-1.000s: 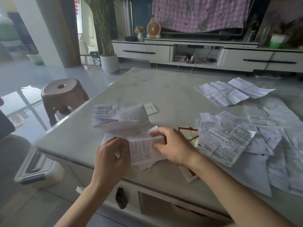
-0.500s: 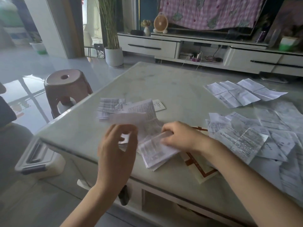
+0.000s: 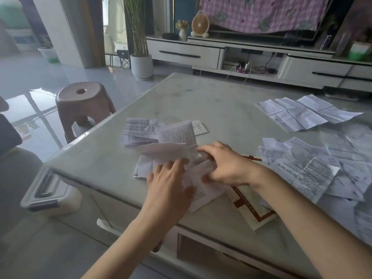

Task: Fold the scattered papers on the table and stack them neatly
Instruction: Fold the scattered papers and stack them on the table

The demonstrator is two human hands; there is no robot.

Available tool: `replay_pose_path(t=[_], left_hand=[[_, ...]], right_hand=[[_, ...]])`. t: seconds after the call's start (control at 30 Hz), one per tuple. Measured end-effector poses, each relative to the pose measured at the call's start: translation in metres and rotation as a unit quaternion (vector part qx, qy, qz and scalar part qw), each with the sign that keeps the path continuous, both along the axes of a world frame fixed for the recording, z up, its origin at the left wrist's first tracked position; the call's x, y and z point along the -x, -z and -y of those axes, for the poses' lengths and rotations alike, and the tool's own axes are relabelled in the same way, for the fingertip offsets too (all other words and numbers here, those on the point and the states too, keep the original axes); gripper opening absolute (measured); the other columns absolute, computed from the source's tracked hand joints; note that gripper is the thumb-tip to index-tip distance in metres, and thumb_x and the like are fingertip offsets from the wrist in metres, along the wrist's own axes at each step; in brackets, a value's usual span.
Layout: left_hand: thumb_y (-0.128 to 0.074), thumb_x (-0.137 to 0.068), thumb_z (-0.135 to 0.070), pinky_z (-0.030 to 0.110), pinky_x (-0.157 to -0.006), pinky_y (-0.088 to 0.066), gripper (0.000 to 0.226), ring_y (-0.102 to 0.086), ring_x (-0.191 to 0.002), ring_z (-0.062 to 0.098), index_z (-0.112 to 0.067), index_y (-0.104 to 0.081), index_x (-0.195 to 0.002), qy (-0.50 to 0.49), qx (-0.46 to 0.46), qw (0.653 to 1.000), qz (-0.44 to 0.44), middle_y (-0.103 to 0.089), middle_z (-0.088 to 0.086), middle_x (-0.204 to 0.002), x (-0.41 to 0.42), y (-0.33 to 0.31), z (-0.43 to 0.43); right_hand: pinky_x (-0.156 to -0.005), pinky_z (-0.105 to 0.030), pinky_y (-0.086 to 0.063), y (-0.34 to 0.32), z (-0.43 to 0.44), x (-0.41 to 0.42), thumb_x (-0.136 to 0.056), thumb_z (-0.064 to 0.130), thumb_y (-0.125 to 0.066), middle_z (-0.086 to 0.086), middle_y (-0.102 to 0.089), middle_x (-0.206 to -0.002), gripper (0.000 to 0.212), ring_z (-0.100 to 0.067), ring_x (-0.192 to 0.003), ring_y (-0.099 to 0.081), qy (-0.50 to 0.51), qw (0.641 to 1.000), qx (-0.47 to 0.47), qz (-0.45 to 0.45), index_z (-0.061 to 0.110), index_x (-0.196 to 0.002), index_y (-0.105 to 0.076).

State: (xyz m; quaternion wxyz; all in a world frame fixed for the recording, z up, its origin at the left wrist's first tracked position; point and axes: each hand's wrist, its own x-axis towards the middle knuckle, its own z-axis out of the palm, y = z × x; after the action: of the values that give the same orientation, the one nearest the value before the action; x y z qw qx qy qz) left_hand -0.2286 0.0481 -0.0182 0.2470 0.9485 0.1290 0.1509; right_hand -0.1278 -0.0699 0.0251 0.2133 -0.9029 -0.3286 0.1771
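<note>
Your left hand lies flat, pinning a folded paper at the surface's near edge, while your right hand pinches it, likely sharpening the crease. Finished papers pile just behind; loose sheets wait right.

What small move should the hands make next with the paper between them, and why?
Probably press the crease flat with the left hand, while the right hand holds the folded paper. The paper lies on the table under both hands, looks loose rather than flat, and is not yet on the folded stack behind it.
</note>
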Motion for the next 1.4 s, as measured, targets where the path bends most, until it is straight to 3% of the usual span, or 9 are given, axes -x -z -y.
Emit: replay_pose_path(t=[0.2, 0.4, 0.53, 0.63, 0.8, 0.93, 1.17, 1.3, 1.4], left_hand=[[-0.056, -0.088, -0.038, 0.026, -0.09, -0.015, 0.059, -0.026, -0.123, 0.015, -0.03, -0.03, -0.14, -0.002, -0.014, 1.0, 0.008, -0.042, -0.011, -0.136, -0.002, 0.0, 0.008], [-0.069, -0.082, -0.016, 0.012, -0.072, -0.035, 0.028, -0.053, -0.087, 0.012, -0.013, -0.065, -0.11, -0.012, 0.073, 0.975, 0.211, -0.058, -0.01, -0.095, 0.002, -0.01, 0.007], [-0.059, -0.083, -0.012, 0.011, -0.066, -0.039, 0.024, -0.05, -0.079, 0.006, -0.012, -0.069, -0.105, 0.04, 0.046, 0.965, 0.254, -0.059, -0.008, -0.09, -0.003, -0.014, 0.003], [-0.055, -0.085, -0.013, 0.016, -0.066, -0.039, 0.027, -0.051, -0.079, 0.008, -0.013, -0.067, -0.108, 0.067, 0.012, 0.968, 0.242, -0.062, -0.002, -0.091, -0.004, -0.01, 0.003], [-0.044, -0.089, -0.023, 0.024, -0.058, -0.044, 0.027, -0.052, -0.074, 0.012, -0.019, -0.063, -0.108, 0.086, -0.022, 0.972, 0.219, -0.064, -0.001, -0.09, -0.002, -0.004, 0.001], [-0.05, -0.086, -0.02, 0.033, -0.054, -0.048, 0.016, -0.06, -0.066, 0.018, -0.019, -0.065, -0.09, 0.097, 0.003, 0.972, 0.214, -0.067, -0.003, -0.08, -0.004, -0.011, -0.003], [-0.066, -0.082, -0.002, 0.003, -0.055, -0.037, 0.014, -0.054, -0.061, -0.013, -0.013, -0.074, -0.079, 0.08, 0.08, 0.971, 0.21, -0.057, -0.02, -0.059, -0.006, -0.027, -0.01], [-0.07, -0.08, -0.012, 0.013, -0.057, -0.044, 0.019, -0.059, -0.062, -0.004, -0.028, -0.072, -0.07, 0.043, 0.171, 0.97, 0.167, -0.062, -0.028, -0.059, -0.007, -0.025, -0.016], [-0.069, -0.08, -0.011, 0.01, -0.052, -0.042, 0.014, -0.057, -0.056, -0.006, -0.018, -0.074, -0.07, 0.031, 0.169, 0.973, 0.153, -0.06, -0.028, -0.053, -0.002, -0.021, -0.018]], right_hand=[[-0.084, -0.037, -0.054, 0.0, 0.009, 0.003, -0.077, 0.005, -0.068, -0.003, -0.064, -0.103, 0.03, -0.017, -0.095, -0.063, 0.008, 0.989, -0.127, -0.071, 0.014, -0.104, -0.06], [-0.073, -0.02, -0.053, -0.004, 0.02, 0.014, -0.08, 0.0, -0.068, -0.011, -0.07, -0.098, 0.023, -0.013, -0.084, -0.065, 0.064, 0.937, -0.32, -0.127, 0.003, -0.102, -0.062], [-0.074, -0.015, -0.049, 0.001, 0.021, 0.026, -0.086, 0.007, -0.063, 0.002, -0.061, -0.106, 0.05, -0.012, -0.096, -0.06, 0.053, 0.954, -0.294, 0.011, 0.031, -0.124, -0.043], [-0.094, -0.031, -0.042, 0.006, 0.024, 0.031, -0.09, 0.019, -0.059, -0.001, -0.045, -0.124, 0.076, -0.019, -0.108, -0.05, -0.004, 0.971, -0.171, 0.168, 0.048, -0.142, -0.012], [-0.095, -0.041, -0.037, 0.019, 0.026, 0.024, -0.086, 0.024, -0.064, -0.012, -0.051, -0.124, 0.037, -0.03, -0.112, -0.05, 0.009, 0.95, -0.129, 0.283, 0.014, -0.122, -0.06], [-0.078, -0.039, -0.046, 0.017, 0.026, 0.022, -0.084, 0.027, -0.059, -0.004, -0.066, -0.087, 0.021, -0.022, -0.085, -0.06, 0.004, 0.953, -0.215, 0.214, 0.011, -0.091, -0.071], [-0.069, -0.014, -0.046, 0.008, 0.021, 0.025, -0.086, 0.008, -0.063, 0.0, -0.069, -0.08, 0.01, -0.006, -0.077, -0.062, 0.046, 0.938, -0.327, 0.105, 0.009, -0.086, -0.074], [-0.066, -0.01, -0.048, 0.012, 0.02, 0.02, -0.085, 0.004, -0.064, 0.012, -0.068, -0.072, 0.01, 0.005, -0.067, -0.061, 0.085, 0.925, -0.37, -0.033, 0.006, -0.086, -0.074], [-0.066, -0.011, -0.048, 0.015, 0.018, 0.021, -0.084, 0.002, -0.065, 0.008, -0.067, -0.073, 0.009, 0.003, -0.067, -0.061, 0.093, 0.918, -0.377, -0.072, 0.004, -0.085, -0.073]])
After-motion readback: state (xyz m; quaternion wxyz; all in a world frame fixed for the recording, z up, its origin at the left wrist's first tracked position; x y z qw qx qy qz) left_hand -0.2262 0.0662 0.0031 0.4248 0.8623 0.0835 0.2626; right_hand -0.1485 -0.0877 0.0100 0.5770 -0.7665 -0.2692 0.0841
